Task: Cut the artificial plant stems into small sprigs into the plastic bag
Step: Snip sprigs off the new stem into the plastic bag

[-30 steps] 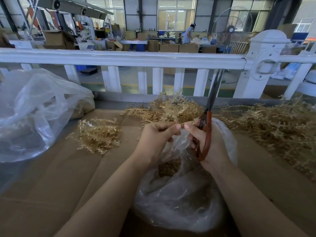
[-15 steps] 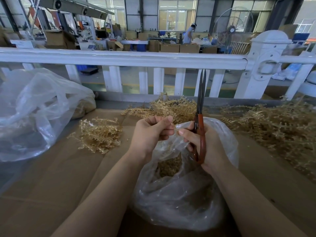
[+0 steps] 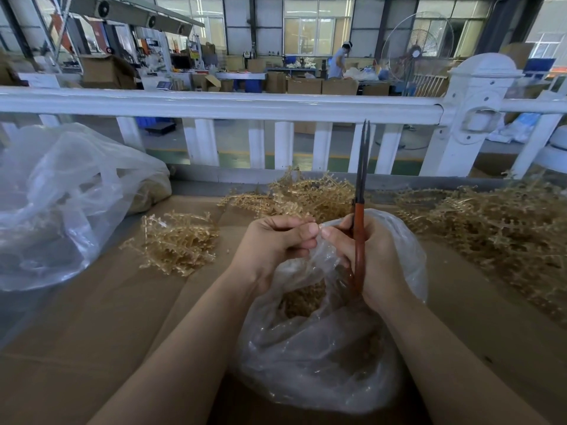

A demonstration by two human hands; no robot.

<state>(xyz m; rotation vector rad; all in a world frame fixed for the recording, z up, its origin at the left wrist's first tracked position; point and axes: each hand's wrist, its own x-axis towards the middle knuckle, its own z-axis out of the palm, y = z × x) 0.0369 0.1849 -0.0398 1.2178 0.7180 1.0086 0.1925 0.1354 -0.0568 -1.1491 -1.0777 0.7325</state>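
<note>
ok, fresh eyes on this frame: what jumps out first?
The scissors, orange-handled, stand blades-up in the right hand at centre, over the open clear plastic bag with cut sprigs inside. The left hand pinches at the bag's rim beside them. Heaps of golden artificial plant stems lie on the cardboard around them, the largest at right.
</note>
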